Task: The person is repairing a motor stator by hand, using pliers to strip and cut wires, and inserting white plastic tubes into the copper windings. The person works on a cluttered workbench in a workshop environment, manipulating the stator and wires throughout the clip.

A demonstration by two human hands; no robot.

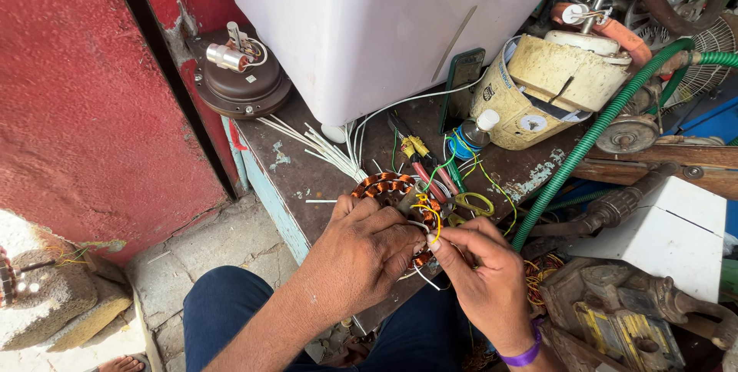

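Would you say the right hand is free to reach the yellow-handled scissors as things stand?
Probably yes: the scissors lie uncovered on the bench just beyond the right hand, though its fingers now pinch a yellow wire.

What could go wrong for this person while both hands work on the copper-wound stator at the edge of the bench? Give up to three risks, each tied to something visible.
1. The stator sits near the bench edge; a tug might slide it off.
2. The left hand and right hand pinch a thin yellow wire; pulling hard could snap it or nick the copper winding.
3. Loose white sleeves and scissors crowd the work; a wire could snag.
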